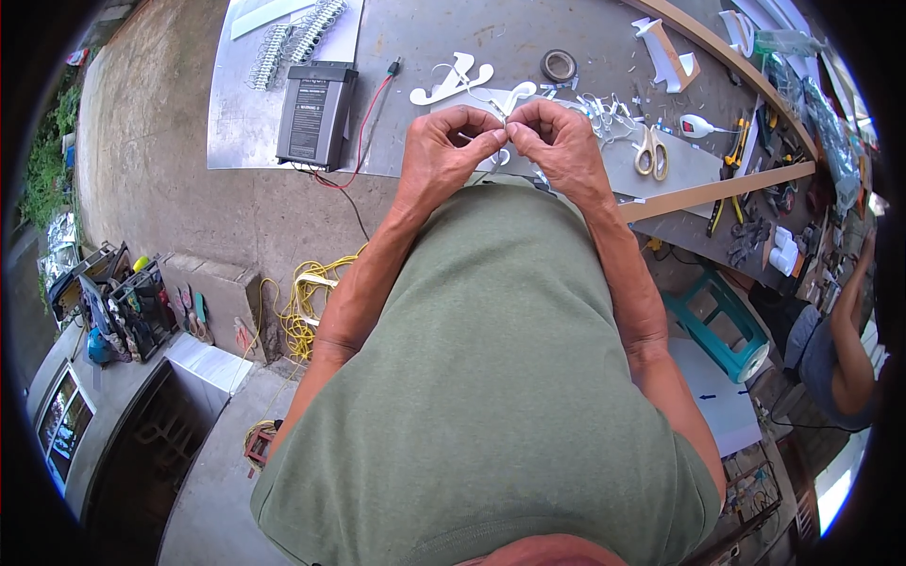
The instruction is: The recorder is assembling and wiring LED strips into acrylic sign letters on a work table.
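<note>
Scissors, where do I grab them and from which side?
Take the scissors by the pale handle loops, probably from the near side, to the right of the right hand. The loops lie nearer and the blades point away, so you'd likely stay clear of the sharp edges.

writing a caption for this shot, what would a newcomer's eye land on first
The sage-green T-shirt filling the middle draws the eye first, then the left hand and right hand meeting above it, pinching something small. On the table's left side stands a black power supply; below it, a tangled yellow cord lies on the ground.
</note>
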Motion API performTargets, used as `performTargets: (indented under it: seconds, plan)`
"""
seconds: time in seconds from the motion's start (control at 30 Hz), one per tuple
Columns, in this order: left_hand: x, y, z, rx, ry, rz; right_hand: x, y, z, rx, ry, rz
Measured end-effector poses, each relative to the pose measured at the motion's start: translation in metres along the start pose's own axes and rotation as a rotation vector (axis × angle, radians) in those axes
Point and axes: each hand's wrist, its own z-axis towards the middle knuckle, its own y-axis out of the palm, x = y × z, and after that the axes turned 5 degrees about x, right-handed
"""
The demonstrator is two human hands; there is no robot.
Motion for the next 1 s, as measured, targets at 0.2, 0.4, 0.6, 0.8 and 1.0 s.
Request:
performTargets:
  seconds: [0.2, 0.4, 0.6, 0.8, 1.0]
  plan:
    - [0.001, -0.005, 0.003, -0.028, 0.036, 0.169, -0.002, 0.0, 0.001, -0.018, -0.06, -0.082]
    - [0.002, -0.004, 0.001, -0.012, 0.091, 0.304, -0.009, 0.002, 0.0, -0.004, -0.236, -0.283]
    - [-0.008, 0.004, 0.0, 0.003, 0.085, 0.166, -0.001, 0.0, 0.002, -0.035, -0.163, -0.207]
    - [-0.014, 0.004, 0.001, 0.008, 0.076, 0.149, -0.005, 0.0, 0.003, -0.104, -0.122, -0.268]
    - [-0.017, -0.001, 0.001, 0.072, 0.089, 0.092, -0.001, 0.007, 0.003, -0.021, -0.162, -0.171]
